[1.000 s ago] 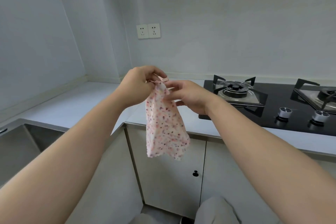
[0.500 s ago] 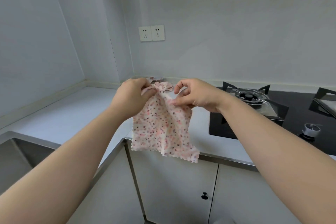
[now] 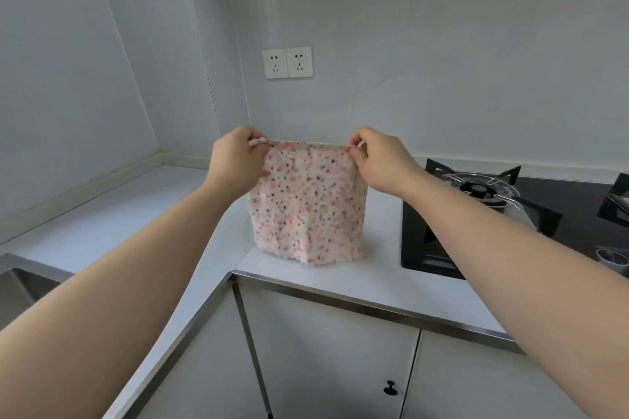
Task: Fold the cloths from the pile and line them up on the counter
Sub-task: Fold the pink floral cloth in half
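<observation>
With the fingers (image 3: 245,134) of the left hand (image 3: 235,160) curled and pressed against the thumb, pinches the upper left corner of the cloth (image 3: 306,204). Does the same with the right hand (image 3: 381,160): forefinger and thumb closed on the upper right corner, other fingers bent behind them. Holds both hands at equal height, to the left of the hob (image 3: 425,248), with the top edge of the cloth stretched nearly straight between them.

Hangs down flat as one sheet, white with small pink and dark dots, a little wavy at the lower edge. Hangs over the counter (image 3: 136,214) just left of the hob, near its black glass border but apart from it. Cannot tell whether the lower edge touches the counter or is slightly above it.

On the hob, near its left rear corner, a burner (image 3: 480,187) with black pan supports; at its front right, a metal control knob (image 3: 611,257). On the wall, up and left from the hob, a double white socket (image 3: 287,62). Far left of the hob, a corner of a steel sink (image 3: 20,286). Below the hob, white cabinet doors (image 3: 333,367), one with a small black pull (image 3: 390,388).
</observation>
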Demonstrator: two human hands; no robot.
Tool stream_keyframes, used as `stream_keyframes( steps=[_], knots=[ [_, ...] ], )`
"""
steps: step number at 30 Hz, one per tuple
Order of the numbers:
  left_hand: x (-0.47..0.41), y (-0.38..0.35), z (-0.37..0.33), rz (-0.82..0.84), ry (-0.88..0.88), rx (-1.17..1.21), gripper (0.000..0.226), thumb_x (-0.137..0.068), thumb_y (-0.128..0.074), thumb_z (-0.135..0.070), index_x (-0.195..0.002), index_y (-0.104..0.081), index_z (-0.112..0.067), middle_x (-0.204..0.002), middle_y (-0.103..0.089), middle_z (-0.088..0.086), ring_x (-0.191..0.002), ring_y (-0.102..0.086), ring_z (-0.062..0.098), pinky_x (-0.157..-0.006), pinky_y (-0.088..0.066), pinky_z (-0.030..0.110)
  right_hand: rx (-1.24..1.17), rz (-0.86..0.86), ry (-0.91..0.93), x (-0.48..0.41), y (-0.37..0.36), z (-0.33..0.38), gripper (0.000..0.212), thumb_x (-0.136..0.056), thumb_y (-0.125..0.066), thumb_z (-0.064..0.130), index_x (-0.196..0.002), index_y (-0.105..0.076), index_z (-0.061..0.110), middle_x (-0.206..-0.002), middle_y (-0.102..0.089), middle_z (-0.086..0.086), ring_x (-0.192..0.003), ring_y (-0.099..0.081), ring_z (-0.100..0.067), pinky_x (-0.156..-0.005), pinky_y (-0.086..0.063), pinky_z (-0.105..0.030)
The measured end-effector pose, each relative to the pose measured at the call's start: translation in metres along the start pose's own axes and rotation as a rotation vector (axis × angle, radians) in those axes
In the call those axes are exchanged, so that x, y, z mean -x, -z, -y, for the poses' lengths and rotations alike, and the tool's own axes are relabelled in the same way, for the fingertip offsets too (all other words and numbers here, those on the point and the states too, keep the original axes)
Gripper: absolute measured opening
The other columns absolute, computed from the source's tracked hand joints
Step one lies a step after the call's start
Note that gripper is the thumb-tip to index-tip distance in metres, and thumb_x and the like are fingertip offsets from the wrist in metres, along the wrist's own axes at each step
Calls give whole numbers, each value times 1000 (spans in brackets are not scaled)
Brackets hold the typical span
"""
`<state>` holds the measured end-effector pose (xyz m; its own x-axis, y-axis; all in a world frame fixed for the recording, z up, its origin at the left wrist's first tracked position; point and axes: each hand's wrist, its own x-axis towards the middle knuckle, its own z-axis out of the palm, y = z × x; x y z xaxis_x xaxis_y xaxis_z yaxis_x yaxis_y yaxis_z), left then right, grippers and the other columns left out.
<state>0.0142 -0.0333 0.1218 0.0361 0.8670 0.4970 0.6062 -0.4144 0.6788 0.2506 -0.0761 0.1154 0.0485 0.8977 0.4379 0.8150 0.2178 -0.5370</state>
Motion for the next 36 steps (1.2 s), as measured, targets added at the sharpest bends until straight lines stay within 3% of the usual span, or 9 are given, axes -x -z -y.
stream_keyframes(
  steps=[3, 6, 11, 14, 17, 24, 28, 30, 36],
  knots=[
    [0, 3, -3, -117, -51, 27, 10, -99, -53, -20, -100, -62, -15, -92, -62, -7, -87, -57, 14, -71, -44, 24, 93, -257, 316, 6, -1, -11, 14, -102, -46, 13, -108, -58, 11, -100, -61, -2, -90, -56, -21, -73, -46, -32],
    [16, -2, 14, -110, -152, 16, 6, -96, -57, -15, -100, -62, -13, -96, -65, -4, -89, -57, 14, -72, -41, 21, 246, -312, 469, 21, -11, -34, 23, -95, -49, 0, -114, -60, 5, -109, -62, -10, -101, -57, -26, -77, -52, -35],
    [66, -26, 78, 240, -228, -144, 9, -93, -62, -8, -101, -63, -11, -109, -67, 2, -99, -63, 19, -91, -51, 28, 381, 70, 360, 63, -48, -77, 40, -90, -51, -7, -123, -63, 10, -121, -64, -9, -109, -60, -30, -86, -53, -42],
    [90, -37, 104, 407, -171, -204, 9, -93, -64, -14, -102, -65, -15, -107, -68, -1, -102, -63, 18, -94, -51, 36, 444, 280, 295, 84, -66, -92, 42, -95, -45, 2, -128, -60, 22, -125, -64, 1, -113, -57, -27, -100, -37, -36],
    [102, -43, 114, 490, -138, -257, 12, -93, -63, -19, -105, -65, -19, -109, -67, -4, -104, -60, 17, -91, -48, 30, 433, 324, 270, 92, -71, -95, 38, -98, -42, 9, -123, -60, 30, -121, -65, 10, -113, -54, -16, -101, -20, -31],
    [109, -38, 116, 433, -149, -204, 6, -98, -59, -26, -99, -61, -31, -96, -67, -16, -95, -61, 4, -81, -48, 23, 189, 453, 120, 95, -53, -88, 25, -95, -56, 23, -115, -65, 35, -111, -65, 9, -100, -61, -7, -92, -50, -30],
    [91, -40, 111, 369, -138, -155, 7, -97, -60, -26, -99, -65, -30, -89, -68, -16, -84, -61, -2, -68, -41, 7, 78, 419, 86, 80, -48, -83, 27, -99, -55, 22, -122, -59, 37, -107, -61, 13, -81, -57, 10, -76, -41, -10],
    [70, -46, 109, 345, -92, -174, 6, -97, -60, -27, -97, -65, -29, -84, -66, -15, -78, -60, 0, -62, -40, 7, 53, 363, 31, 63, -49, -83, 30, -102, -51, 21, -128, -55, 36, -109, -61, 10, -72, -55, 10, -69, -39, -10],
    [13, -90, 126, 365, 25, -307, 4, -94, -63, -28, -95, -65, -24, -97, -64, -7, -91, -57, 16, -70, -38, 22, 140, 332, -137, 5, -72, -105, 45, -99, -48, 11, -139, -48, 29, -121, -60, 2, -108, -58, -15, -91, -49, -31]
  ],
)
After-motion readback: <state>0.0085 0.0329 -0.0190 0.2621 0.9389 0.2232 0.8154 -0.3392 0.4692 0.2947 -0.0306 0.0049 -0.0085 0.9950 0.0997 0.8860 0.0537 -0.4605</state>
